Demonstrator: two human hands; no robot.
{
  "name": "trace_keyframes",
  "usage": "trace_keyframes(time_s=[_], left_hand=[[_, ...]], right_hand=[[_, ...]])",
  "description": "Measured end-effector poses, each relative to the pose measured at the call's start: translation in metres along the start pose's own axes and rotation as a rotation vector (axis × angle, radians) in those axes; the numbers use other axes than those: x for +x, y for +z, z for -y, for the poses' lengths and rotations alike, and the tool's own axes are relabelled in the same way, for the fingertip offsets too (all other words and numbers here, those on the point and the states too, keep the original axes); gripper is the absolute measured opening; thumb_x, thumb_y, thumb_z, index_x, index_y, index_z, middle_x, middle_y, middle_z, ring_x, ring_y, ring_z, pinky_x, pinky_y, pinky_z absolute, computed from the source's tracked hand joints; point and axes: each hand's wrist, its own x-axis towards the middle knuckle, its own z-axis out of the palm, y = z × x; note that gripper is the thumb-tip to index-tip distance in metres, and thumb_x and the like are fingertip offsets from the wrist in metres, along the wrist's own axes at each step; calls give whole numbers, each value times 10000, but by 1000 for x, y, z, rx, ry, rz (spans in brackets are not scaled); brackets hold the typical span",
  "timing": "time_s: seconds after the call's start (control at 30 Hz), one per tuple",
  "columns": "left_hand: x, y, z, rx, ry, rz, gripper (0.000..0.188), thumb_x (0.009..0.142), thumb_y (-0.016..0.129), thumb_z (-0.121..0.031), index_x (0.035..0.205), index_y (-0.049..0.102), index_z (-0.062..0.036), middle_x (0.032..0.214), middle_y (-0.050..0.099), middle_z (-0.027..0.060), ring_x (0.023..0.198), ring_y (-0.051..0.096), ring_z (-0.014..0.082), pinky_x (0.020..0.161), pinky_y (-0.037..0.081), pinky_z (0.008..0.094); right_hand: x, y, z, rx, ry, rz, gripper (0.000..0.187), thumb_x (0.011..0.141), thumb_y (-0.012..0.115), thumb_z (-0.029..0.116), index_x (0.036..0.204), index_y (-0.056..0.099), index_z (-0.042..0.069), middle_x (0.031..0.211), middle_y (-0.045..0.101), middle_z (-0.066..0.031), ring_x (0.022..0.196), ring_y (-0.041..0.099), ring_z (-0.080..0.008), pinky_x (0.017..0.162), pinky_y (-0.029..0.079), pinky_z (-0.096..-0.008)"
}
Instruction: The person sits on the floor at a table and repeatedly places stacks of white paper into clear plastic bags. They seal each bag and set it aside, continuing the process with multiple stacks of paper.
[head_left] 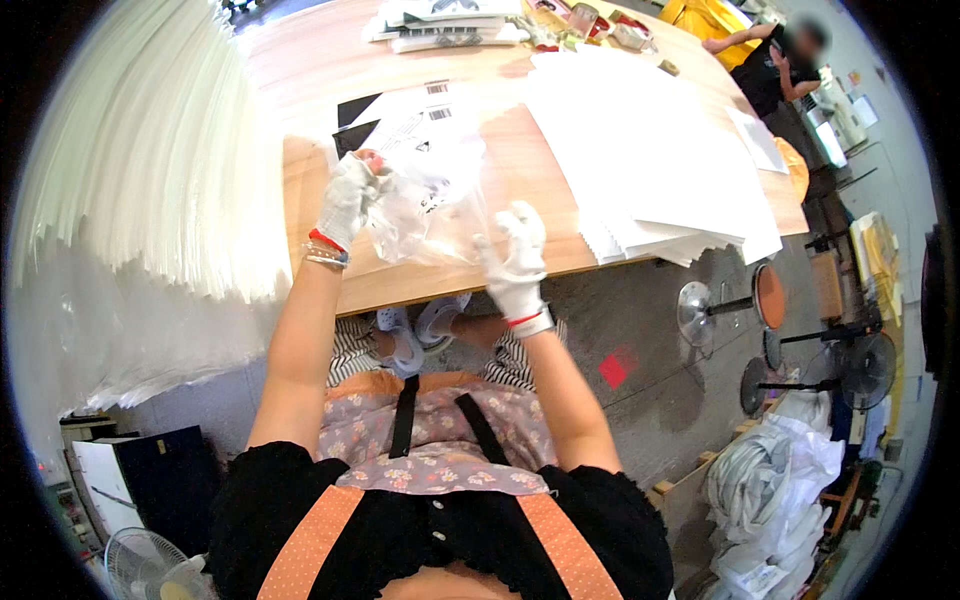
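The left hand (350,195), one of two gloved hands, pinches the left edge of one clear plastic bag (425,220) on the tabletop (555,225); the right hand (518,258), fingers spread, is at the bag's right edge, contact impossible to tell. The thin film could slip if that single pinch loosens, or a snagging glove could drag the printed packages (395,115), apparently two, at the bag's far side. Right of the bag lies one fanned pile of white sheets (650,150), too many to count.

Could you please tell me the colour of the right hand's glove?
The glove is white with a red band, seen in the head view.
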Motion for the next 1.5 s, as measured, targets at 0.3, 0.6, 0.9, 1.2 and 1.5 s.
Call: trace_keyframes(time_s=[0.3,0.6,0.9,1.2,1.5], left_hand=[[-48,137,-77,676,366,130,443,820,603,17,1236,451,5,974,674,86,789,588,102,634,473,242],[-106,117,-63,1345,748,-113,492,772,682,-121,1216,499,-16,988,618,140,927,581,299,794,468,391],[-152,147,-75,1000,795,60,383,786,647,-49,1152,547,6,965,626,128,885,616,228,787,489,315],[-119,218,24,-106,-316,371,308,880,589,-139,1150,529,-3,1071,586,98,943,586,178,822,495,311],[-139,165,4,390,-411,455,512,758,564,-91,1235,432,43,1111,547,110,991,545,169,871,474,341]], right_hand=[[13,86,-1,16,348,658,390,801,612,163,1180,544,104,1325,400,-169,1249,354,-305,1016,318,-410],[58,-148,-40,-422,136,279,340,907,544,337,1024,606,24,851,601,-185,698,589,-287,703,524,-406],[117,-208,-122,-390,474,378,647,833,551,527,1260,489,46,1195,559,-219,1070,558,-336,891,449,-400],[87,-181,-45,-775,114,417,250,891,504,235,1111,610,181,949,631,-118,746,603,-215,620,505,-382],[-48,-235,-73,-3472,-2644,-698,426,957,457,364,1235,476,42,1130,586,-205,1020,599,-296,847,522,-448]])
